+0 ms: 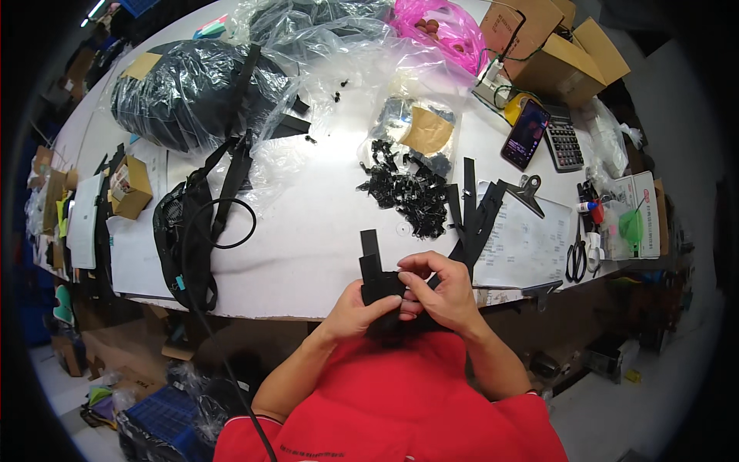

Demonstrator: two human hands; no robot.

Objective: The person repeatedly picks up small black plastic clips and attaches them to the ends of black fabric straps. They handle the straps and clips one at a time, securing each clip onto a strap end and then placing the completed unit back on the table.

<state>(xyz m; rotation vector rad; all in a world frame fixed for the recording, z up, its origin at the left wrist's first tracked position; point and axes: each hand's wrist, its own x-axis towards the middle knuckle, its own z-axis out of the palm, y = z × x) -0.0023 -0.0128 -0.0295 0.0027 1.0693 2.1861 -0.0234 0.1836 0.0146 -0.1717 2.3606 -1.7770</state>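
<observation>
Close to the table's front edge, my left hand (356, 312) grips a black webbing strap (371, 262), its thumb laid across the folded part. Flat ends of the strap stick up beyond my fingers. My right hand (446, 291) is closed at the strap's right side, thumb and index finger pinched together; whether a small part sits between them is too small to tell. Past my hands lies a heap of small black plastic buckles or clips (408, 189). More black straps (477, 215) lie to the right of that heap.
Left of my hands is a black bag with straps (185, 231). Behind it sits a plastic-wrapped black bundle (185, 96). On the right are a phone (526, 135), a calculator (564, 146), a clipboard (523, 239), scissors (576, 258) and an open carton (573, 65). A cable (208, 327) hangs at left.
</observation>
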